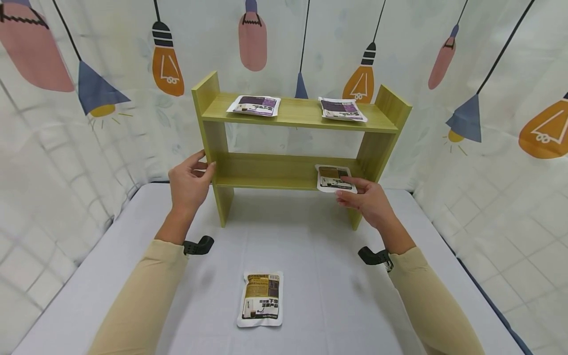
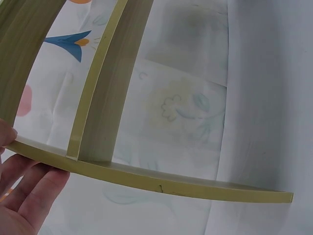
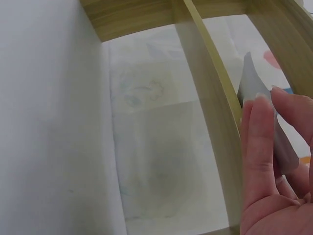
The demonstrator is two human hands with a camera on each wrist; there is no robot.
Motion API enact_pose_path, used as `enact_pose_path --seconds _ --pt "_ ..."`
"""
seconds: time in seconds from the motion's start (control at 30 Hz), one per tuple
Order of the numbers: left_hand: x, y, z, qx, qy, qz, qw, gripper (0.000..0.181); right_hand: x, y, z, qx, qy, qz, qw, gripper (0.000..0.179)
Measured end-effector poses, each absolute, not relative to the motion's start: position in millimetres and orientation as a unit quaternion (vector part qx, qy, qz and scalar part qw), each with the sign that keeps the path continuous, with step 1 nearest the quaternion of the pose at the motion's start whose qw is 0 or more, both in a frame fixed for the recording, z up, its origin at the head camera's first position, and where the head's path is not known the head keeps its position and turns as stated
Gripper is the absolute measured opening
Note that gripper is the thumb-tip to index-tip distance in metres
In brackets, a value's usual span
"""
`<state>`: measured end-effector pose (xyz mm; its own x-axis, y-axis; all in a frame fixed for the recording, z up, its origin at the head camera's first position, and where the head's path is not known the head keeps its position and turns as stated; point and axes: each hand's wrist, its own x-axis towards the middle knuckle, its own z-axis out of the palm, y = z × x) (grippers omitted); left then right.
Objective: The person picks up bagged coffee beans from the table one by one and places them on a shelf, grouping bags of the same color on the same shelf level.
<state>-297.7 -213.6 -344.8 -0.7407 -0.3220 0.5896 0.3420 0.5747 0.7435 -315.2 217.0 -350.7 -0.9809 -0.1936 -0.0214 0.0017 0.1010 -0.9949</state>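
Note:
A small green two-tier wooden shelf (image 1: 270, 170) stands on the table. My left hand (image 1: 190, 181) holds the edge of its left side panel (image 2: 132, 180), thumb and fingers on opposite faces. At the right end of the lower tier, my right hand (image 1: 367, 203) pinches a flat white pouch (image 1: 330, 176) with a brown and black label. In the right wrist view this pouch (image 3: 259, 98) appears edge-on between thumb and fingers, over the lower board. A similar brown-labelled pouch (image 1: 262, 301) lies on the table in front, between my forearms.
Two purple-labelled pouches lie on the upper tier, one pouch (image 1: 255, 105) at left and another pouch (image 1: 342, 109) at right. A white cloth covers the table (image 1: 310, 276). Behind and beside it hangs a curtain (image 1: 284, 29) printed with lamps and bulbs.

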Motion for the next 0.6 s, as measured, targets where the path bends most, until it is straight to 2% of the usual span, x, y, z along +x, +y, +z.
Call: enact_pose_path --seconds 0.6 --pt "-298.1 -214.5 -345.6 -0.003 -0.813 -0.459 0.358 0.042 -320.0 212.2 -342.7 -0.039 0.743 -0.666 0.061 0.064"
